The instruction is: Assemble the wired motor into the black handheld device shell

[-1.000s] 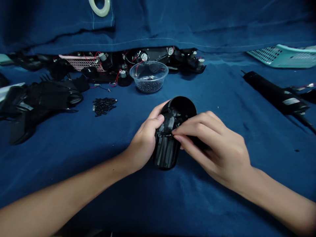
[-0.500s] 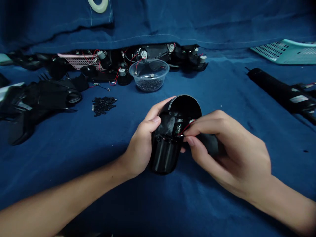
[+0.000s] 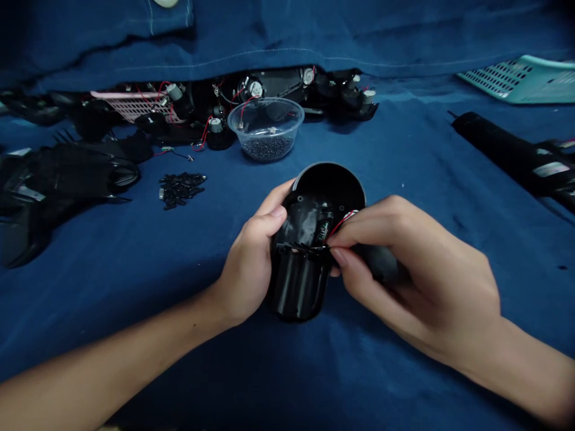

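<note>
A glossy black plastic housing (image 3: 300,284) with a round open end is gripped by my left hand (image 3: 251,257), thumb on its left edge and fingers behind it. Inside the housing a small circuit board (image 3: 323,231) shows, and a red wire (image 3: 342,221) runs from it toward a whitish round part half hidden by my fingers. My right hand (image 3: 404,269) is closed in a pinch at the board's lower end, thumb and forefinger at the wire. The pinched tip itself is mostly covered.
Beyond the housing stands a clear plastic bowl (image 3: 266,134) of small dark screws. Left of it lies a pile of small black parts (image 3: 181,190). Black housings with motors, a pink basket (image 3: 130,106), a teal basket (image 3: 534,81) and a black device (image 3: 507,149) lie around on blue cloth.
My right fingertips have moved slightly left and closer in against the housing with the wire. The whole view has shifted a little; my left hand keeps its hold.
</note>
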Action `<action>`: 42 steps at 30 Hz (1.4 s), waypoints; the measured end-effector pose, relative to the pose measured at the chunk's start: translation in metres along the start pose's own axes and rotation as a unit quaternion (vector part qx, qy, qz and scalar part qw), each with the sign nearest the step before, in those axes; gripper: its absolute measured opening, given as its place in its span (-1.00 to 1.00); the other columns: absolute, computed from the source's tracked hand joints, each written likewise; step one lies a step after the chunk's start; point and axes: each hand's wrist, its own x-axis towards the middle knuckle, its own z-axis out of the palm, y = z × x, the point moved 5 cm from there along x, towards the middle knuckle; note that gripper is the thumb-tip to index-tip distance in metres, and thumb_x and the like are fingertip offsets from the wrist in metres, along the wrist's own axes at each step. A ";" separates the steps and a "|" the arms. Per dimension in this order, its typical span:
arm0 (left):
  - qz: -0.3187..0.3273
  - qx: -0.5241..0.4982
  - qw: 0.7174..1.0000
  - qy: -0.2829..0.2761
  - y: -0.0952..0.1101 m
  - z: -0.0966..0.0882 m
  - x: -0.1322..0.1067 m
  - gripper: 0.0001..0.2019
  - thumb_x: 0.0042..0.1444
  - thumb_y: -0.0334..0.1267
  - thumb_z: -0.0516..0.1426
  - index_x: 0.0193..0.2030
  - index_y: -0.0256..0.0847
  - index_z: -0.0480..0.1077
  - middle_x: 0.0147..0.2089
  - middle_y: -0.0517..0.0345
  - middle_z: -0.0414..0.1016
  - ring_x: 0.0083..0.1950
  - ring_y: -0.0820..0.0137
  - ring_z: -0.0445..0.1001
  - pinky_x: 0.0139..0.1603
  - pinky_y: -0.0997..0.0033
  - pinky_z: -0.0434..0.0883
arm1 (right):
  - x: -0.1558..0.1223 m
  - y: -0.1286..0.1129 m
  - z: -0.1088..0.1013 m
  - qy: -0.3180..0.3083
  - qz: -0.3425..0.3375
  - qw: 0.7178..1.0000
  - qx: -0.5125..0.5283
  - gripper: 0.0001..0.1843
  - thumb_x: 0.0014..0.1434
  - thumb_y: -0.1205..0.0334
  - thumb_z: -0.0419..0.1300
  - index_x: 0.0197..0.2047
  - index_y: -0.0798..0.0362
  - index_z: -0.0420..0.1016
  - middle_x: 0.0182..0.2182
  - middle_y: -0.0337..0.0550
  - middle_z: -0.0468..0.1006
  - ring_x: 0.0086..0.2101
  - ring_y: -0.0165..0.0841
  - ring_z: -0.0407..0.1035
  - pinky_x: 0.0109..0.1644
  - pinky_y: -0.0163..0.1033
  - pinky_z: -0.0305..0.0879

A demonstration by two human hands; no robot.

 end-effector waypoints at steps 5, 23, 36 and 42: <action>0.028 0.035 0.999 0.003 0.003 -0.001 0.000 -0.68 0.30 -0.23 -0.06 0.03 -0.09 0.46 0.11 0.22 0.50 0.32 0.18 0.31 0.30 0.28 0.33 | 0.000 -0.002 0.003 -0.013 -0.015 1.000 -0.012 -0.89 0.27 0.43 0.15 -0.24 0.03 0.37 -0.37 -0.17 0.53 -0.34 -0.38 0.40 -0.26 -0.20 0.37; 0.087 0.057 0.994 -0.027 -0.001 0.007 -0.002 -0.58 0.38 -0.06 -0.15 0.26 -0.09 0.25 0.26 0.21 0.39 0.39 0.25 0.23 0.40 0.21 0.24 | -0.004 -0.005 0.009 0.011 -0.057 0.996 -0.068 -0.91 0.27 0.41 0.18 -0.30 0.10 0.42 -0.36 -0.15 0.54 -0.34 -0.39 0.41 -0.23 -0.20 0.33; 0.086 0.050 0.995 -0.009 -0.003 0.005 -0.002 -0.57 0.38 -0.05 -0.12 0.29 -0.05 0.24 0.27 0.23 0.38 0.41 0.22 0.21 0.41 0.18 0.23 | -0.005 -0.005 0.013 -0.024 -0.083 0.988 -0.125 -0.93 0.30 0.37 0.16 -0.24 0.10 0.46 -0.34 -0.12 0.55 -0.35 -0.33 0.37 -0.30 -0.14 0.27; 0.084 0.045 0.995 -0.012 -0.003 0.006 -0.003 -0.59 0.39 -0.07 -0.12 0.29 -0.05 0.23 0.30 0.25 0.36 0.41 0.25 0.21 0.42 0.21 0.24 | -0.006 -0.006 0.015 -0.032 -0.098 0.984 -0.142 -0.93 0.30 0.37 0.15 -0.18 0.10 0.46 -0.29 -0.10 0.56 -0.33 -0.30 0.37 -0.30 -0.13 0.26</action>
